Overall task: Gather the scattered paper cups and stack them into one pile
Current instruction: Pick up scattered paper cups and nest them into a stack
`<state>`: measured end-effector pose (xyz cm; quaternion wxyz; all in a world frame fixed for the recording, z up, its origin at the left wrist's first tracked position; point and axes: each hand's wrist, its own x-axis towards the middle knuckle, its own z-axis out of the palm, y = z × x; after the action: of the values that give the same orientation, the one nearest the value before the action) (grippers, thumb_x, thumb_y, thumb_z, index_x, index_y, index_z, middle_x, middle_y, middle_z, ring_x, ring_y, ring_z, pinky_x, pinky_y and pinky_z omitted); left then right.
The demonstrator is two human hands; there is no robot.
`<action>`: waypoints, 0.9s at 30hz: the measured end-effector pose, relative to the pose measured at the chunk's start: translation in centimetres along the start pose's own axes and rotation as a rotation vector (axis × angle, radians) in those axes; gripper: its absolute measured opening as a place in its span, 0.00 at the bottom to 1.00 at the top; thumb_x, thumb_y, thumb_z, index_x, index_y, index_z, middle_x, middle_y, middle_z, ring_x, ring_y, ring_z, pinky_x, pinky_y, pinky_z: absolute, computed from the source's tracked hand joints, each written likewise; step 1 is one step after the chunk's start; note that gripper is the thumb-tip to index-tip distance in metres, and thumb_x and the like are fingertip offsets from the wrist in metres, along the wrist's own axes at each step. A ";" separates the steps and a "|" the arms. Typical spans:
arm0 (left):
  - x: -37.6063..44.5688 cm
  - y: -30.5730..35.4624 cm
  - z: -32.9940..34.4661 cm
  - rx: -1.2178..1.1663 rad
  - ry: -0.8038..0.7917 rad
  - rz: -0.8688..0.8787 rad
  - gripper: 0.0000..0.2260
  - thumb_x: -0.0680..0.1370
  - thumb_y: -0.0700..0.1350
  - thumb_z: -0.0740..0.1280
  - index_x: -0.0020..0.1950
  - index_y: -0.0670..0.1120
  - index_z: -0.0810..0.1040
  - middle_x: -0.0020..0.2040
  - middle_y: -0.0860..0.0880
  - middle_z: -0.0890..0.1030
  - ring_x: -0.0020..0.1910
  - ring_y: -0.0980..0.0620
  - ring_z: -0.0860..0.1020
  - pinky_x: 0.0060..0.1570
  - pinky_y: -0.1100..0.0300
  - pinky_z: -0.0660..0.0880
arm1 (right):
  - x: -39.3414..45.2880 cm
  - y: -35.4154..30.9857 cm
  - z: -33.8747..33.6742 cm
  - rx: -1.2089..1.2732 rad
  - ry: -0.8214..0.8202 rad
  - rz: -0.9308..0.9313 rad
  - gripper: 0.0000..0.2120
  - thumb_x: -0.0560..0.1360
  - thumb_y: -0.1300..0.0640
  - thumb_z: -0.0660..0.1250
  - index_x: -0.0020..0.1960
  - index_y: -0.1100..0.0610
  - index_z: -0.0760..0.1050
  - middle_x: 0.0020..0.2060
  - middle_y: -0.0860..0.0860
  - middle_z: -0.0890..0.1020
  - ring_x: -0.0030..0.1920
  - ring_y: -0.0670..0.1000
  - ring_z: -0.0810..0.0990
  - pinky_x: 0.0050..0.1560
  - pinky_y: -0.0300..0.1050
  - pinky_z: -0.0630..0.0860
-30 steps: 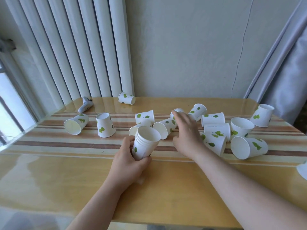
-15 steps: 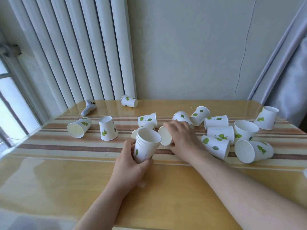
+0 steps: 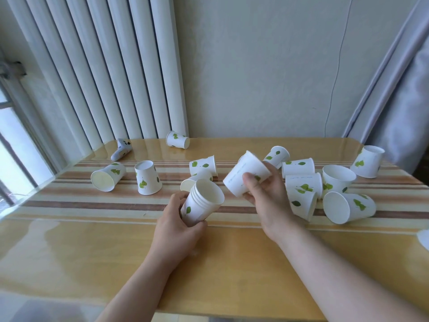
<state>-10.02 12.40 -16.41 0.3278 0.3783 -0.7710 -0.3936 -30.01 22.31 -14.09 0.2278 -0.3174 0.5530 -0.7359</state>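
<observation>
My left hand grips a stack of nested white paper cups with green leaf prints, its mouth tilted up and to the right. My right hand holds a single cup lifted off the table, lying sideways, its open end just right of the stack's mouth. Several more cups lie scattered on the table: two at the left, one at the far edge, two behind the stack, and a cluster at the right.
A small grey-white object lies at the table's far left corner. A radiator and wall stand behind the table, a window at the left, a grey curtain at the right. A white edge shows at the frame's right border.
My right hand has closed on one cup in the middle of the table, lifted it and turned it toward the stack. The left hand has kept hold of the stack.
</observation>
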 end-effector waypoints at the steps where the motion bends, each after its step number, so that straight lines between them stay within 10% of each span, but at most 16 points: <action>1: 0.0 0.0 0.0 0.009 -0.003 0.005 0.27 0.73 0.41 0.77 0.57 0.69 0.72 0.52 0.59 0.84 0.51 0.64 0.80 0.35 0.71 0.76 | 0.1 -0.4 0.3 0.030 -0.021 -0.014 0.29 0.67 0.41 0.78 0.66 0.45 0.76 0.55 0.43 0.88 0.60 0.49 0.86 0.64 0.62 0.83; 11: -0.1 0.5 0.0 0.093 -0.006 0.087 0.28 0.72 0.45 0.78 0.60 0.72 0.72 0.54 0.72 0.80 0.53 0.65 0.80 0.45 0.66 0.73 | -0.5 0.6 2.3 -0.074 -0.270 -0.004 0.29 0.70 0.54 0.80 0.58 0.23 0.76 0.65 0.46 0.83 0.64 0.53 0.83 0.56 0.54 0.86; 17: -0.1 0.5 0.0 0.091 0.000 0.078 0.26 0.72 0.51 0.81 0.62 0.70 0.73 0.53 0.71 0.83 0.52 0.66 0.82 0.46 0.66 0.76 | -1.6 2.6 1.7 -0.272 -0.281 0.083 0.61 0.61 0.33 0.85 0.84 0.35 0.52 0.66 0.40 0.83 0.62 0.46 0.84 0.67 0.60 0.81; 27: 1.0 -0.2 0.4 0.089 -0.232 0.085 0.36 0.63 0.71 0.81 0.68 0.66 0.74 0.57 0.65 0.84 0.58 0.64 0.81 0.57 0.67 0.75 | -1.2 1.4 -0.6 -0.473 -0.182 -0.048 0.27 0.67 0.51 0.84 0.59 0.35 0.76 0.52 0.32 0.85 0.55 0.34 0.82 0.51 0.29 0.78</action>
<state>-10.77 11.57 -16.59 0.2357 0.3114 -0.8357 -0.3861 -29.67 23.15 -15.86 0.1786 -0.4400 0.6791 -0.5597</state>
